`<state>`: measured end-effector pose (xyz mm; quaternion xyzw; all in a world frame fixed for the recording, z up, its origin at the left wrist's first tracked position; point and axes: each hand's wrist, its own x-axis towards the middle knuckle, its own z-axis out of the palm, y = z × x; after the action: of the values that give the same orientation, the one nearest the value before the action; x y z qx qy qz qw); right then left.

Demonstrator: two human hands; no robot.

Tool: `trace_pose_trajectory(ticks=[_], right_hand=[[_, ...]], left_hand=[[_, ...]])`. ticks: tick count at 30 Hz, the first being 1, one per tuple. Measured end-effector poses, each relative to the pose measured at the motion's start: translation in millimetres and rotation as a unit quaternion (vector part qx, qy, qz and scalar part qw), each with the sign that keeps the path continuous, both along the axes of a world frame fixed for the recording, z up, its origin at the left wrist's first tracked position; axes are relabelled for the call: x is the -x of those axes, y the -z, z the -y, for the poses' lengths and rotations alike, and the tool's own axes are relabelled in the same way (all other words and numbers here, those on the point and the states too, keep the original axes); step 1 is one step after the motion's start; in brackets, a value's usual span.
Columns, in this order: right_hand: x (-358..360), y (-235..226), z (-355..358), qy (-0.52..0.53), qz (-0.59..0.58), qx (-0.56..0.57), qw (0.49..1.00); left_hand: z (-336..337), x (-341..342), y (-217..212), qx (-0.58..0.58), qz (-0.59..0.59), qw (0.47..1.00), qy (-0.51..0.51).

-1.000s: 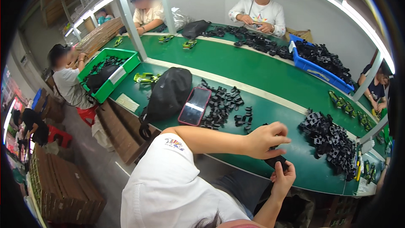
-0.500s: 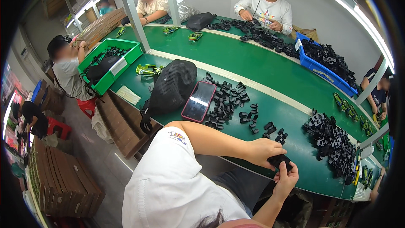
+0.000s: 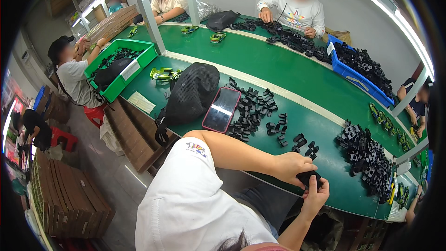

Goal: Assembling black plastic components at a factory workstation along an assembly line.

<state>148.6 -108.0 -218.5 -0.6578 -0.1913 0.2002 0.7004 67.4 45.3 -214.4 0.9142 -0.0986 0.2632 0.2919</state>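
Observation:
My left hand (image 3: 289,166) and my right hand (image 3: 317,196) meet at the near edge of the green table (image 3: 325,125). Both grip one small black plastic part (image 3: 308,177) between them. My left arm reaches across from the white sleeve, and my right forearm rises from below. A few loose black parts (image 3: 303,143) lie on the table just beyond my hands. A bigger pile of black parts (image 3: 367,158) sits to the right, and another scatter of black parts (image 3: 253,109) lies to the left.
A phone in a red case (image 3: 221,109) and a black bag (image 3: 190,92) lie left of the parts. A green bin (image 3: 121,67) and a blue bin (image 3: 357,76) hold more black pieces. Several other people sit around the tables. Cardboard stacks (image 3: 69,200) stand on the floor.
My hands have come together and drawn back toward the table's near edge with the black part. The view has shifted slightly.

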Motion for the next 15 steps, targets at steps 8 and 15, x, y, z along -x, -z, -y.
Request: trace_pose_trajectory(ticks=[8, 15], right_hand=[[3.9, -11.0, 3.6, 0.001, -0.002, 0.035, 0.999], [-14.3, -20.6, 3.7, -0.017, -0.069, 0.030, 0.997]], left_hand=[[2.3, -0.3, -7.1, 0.024, -0.032, 0.999, 0.019], [-5.5, -16.8, -15.5, 0.035, -0.011, 0.999, 0.007]])
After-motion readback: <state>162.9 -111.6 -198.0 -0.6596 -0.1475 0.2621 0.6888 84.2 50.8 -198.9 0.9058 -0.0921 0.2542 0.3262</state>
